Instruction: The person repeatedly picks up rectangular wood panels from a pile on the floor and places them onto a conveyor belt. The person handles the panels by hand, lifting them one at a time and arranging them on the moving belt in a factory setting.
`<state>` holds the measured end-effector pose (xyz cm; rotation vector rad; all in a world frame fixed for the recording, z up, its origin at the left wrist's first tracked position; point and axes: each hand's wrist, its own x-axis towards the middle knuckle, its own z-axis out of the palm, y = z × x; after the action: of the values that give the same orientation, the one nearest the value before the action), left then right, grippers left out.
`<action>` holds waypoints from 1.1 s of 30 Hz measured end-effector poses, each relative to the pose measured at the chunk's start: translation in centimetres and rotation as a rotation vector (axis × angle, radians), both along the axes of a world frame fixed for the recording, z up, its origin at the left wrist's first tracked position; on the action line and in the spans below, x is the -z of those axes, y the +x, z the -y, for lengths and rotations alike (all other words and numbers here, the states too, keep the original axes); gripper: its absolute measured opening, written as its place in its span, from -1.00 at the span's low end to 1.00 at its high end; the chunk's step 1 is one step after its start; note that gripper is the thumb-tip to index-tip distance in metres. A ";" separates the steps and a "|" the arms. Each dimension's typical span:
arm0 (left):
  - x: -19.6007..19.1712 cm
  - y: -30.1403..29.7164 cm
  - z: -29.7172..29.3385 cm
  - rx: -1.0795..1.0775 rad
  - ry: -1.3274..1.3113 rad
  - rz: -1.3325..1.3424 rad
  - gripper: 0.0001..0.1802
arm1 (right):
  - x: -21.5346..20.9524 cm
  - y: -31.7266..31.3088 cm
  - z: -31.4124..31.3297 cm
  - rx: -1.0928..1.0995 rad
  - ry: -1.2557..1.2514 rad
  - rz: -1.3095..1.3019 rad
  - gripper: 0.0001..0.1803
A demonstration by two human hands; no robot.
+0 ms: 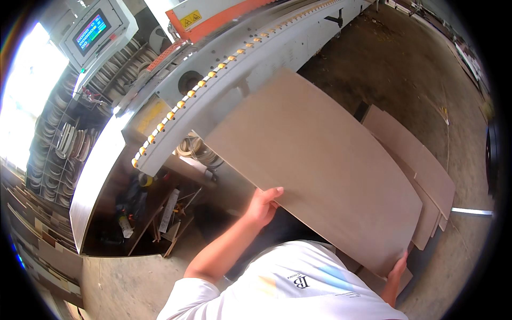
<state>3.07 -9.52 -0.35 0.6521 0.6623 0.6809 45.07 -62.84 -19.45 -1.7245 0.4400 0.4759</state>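
A large brown rectangular board (320,165) is held up in front of me, slanting from the machine down toward my right side. My left hand (263,205) grips its near long edge, thumb on top and the other fingers hidden beneath. At the board's near right corner, my right hand (396,271) is closed on the edge, partly hidden by the board. The far left end of the board comes close to the grey machine (250,72) with its row of yellow rollers (192,94); I cannot tell whether they touch.
More brown boards (413,154) lie stacked low at the right. A control panel (92,32) with a lit screen stands at the upper left, near racks of coiled edging strips (69,141). Below the side table (98,181) a shelf (154,221) holds tools and scraps.
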 end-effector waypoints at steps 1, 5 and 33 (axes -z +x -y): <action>-0.9 -0.7 -0.5 -0.027 0.036 0.023 -0.55 | -1.5 -0.6 -1.9 0.025 0.057 -0.029 -0.18; -4.6 -3.5 -2.5 -0.158 0.122 0.111 -0.48 | -6.7 -2.8 -8.9 0.037 0.183 -0.049 -0.17; -9.2 -13.1 -0.7 -0.591 0.448 0.031 -0.20 | -23.0 -15.4 -24.1 -0.823 0.821 0.316 -0.75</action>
<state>-10.03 -8.78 8.82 0.8618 0.6832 1.4120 29.62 -38.73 3.55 -1.0657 -0.6623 0.8052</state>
